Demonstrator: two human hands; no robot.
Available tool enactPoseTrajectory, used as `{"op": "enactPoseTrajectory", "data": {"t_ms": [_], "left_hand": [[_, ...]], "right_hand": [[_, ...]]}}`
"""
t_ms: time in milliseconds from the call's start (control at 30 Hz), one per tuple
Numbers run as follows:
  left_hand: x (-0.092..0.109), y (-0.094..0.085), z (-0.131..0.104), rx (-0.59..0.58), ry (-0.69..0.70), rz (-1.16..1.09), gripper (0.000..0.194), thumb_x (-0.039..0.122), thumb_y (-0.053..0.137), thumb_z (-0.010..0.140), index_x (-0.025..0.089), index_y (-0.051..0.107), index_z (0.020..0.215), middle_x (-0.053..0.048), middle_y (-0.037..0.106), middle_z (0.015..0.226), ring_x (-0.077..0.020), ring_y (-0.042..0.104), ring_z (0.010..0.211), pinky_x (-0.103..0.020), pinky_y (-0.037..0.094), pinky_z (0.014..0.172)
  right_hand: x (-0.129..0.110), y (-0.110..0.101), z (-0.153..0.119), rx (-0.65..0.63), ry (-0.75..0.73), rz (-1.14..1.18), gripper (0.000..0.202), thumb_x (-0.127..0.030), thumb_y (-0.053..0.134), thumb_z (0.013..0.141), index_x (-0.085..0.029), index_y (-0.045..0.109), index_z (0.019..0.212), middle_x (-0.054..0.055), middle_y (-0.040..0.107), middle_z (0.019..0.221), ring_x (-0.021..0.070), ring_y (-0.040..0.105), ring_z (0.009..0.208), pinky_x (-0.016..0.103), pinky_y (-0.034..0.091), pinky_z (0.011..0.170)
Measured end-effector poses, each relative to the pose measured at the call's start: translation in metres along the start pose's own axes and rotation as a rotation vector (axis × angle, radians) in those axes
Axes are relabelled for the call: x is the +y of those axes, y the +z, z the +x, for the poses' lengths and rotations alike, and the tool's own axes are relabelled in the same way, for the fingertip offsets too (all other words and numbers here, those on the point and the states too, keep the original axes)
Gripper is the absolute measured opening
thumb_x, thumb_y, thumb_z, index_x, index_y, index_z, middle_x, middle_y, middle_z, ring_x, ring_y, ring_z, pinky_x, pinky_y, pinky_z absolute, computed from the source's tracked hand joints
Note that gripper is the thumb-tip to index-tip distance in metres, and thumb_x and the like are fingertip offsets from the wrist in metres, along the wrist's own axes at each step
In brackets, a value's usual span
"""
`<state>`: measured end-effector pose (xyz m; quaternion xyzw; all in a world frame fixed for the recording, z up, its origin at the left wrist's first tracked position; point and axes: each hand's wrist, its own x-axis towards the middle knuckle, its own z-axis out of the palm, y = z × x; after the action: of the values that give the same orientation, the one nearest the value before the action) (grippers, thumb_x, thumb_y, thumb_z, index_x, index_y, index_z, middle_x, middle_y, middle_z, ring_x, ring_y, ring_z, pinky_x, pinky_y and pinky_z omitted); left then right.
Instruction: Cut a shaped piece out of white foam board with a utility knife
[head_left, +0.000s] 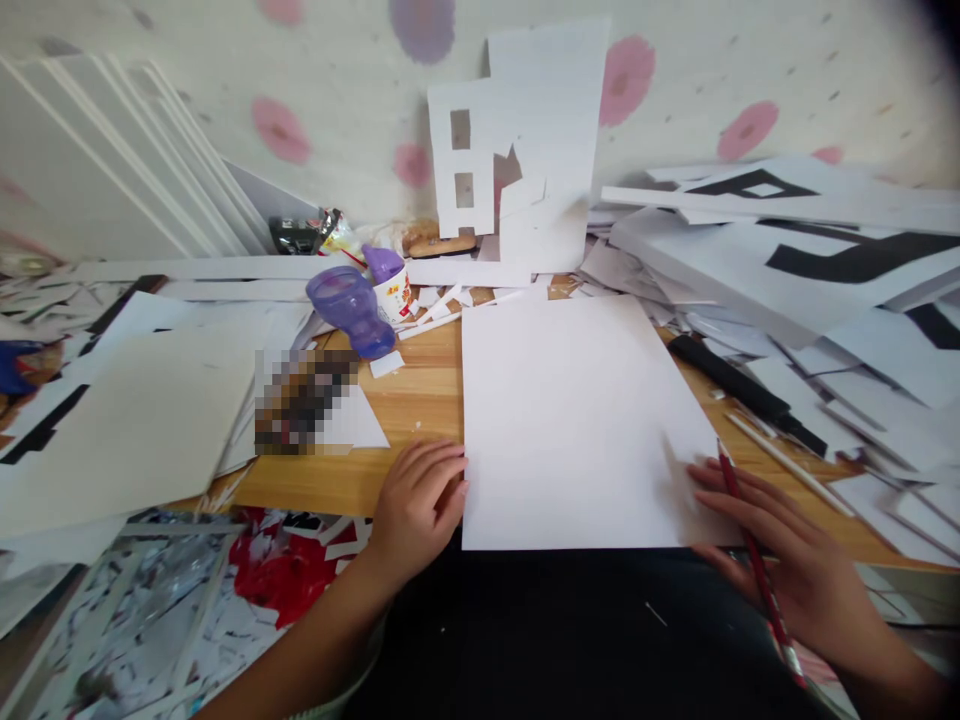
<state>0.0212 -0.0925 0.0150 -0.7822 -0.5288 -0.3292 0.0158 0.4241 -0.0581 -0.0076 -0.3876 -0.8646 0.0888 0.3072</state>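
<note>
A blank white sheet (570,420) lies before me, its near edge reaching past the table edge over my lap. My left hand (424,500) is at the sheet's left edge, fingers bent and fingertips against it. At the lower right corner, my right hand (787,550) has its fingers on top of the sheet and the thumb below the edge. A red pencil (757,560) is held across that hand, its tip pointing up and away from me.
A purple cup (351,308) and a small white tub (394,290) stand behind. Cut white board (555,130) leans on the wall. Paper scraps and a black-handled cutter (735,380) lie right. White sheets (142,400) are stacked left. Red plastic (281,570) lies below the table.
</note>
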Motion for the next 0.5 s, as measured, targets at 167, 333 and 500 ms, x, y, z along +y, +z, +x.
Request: {"op": "enactPoseTrajectory", "data": {"t_ms": [167, 333, 500], "left_hand": [[0.0023, 0.0016, -0.0010, 0.045, 0.028, -0.007, 0.019, 0.008, 0.063, 0.082, 0.018, 0.066, 0.098, -0.009, 0.074, 0.100, -0.0255, 0.066, 0.101, -0.049, 0.050, 0.094], [0.0024, 0.0040, -0.0010, 0.056, 0.021, -0.012, 0.021, 0.007, 0.063, 0.080, 0.018, 0.066, 0.097, -0.008, 0.073, 0.100, -0.0253, 0.066, 0.099, -0.047, 0.051, 0.092], [0.0023, 0.0029, -0.0016, 0.073, -0.018, -0.076, 0.017, 0.008, 0.062, 0.081, 0.021, 0.064, 0.090, -0.005, 0.072, 0.090, -0.0224, 0.066, 0.093, -0.043, 0.053, 0.089]], "right_hand": [[-0.0003, -0.0006, 0.0002, 0.004, -0.001, -0.006, 0.050, -0.030, 0.072, 0.079, -0.028, 0.058, 0.127, 0.008, 0.060, 0.135, 0.0362, 0.053, 0.127, 0.056, 0.049, 0.103], [-0.0004, -0.0002, -0.0001, -0.003, -0.015, -0.024, 0.052, -0.030, 0.073, 0.079, -0.027, 0.057, 0.128, 0.009, 0.058, 0.137, 0.0357, 0.053, 0.127, 0.055, 0.048, 0.104], [-0.0017, -0.0007, -0.0005, -0.014, 0.002, -0.056, 0.051, -0.031, 0.071, 0.080, -0.029, 0.055, 0.128, 0.009, 0.059, 0.134, 0.0353, 0.054, 0.127, 0.056, 0.048, 0.103]]}}
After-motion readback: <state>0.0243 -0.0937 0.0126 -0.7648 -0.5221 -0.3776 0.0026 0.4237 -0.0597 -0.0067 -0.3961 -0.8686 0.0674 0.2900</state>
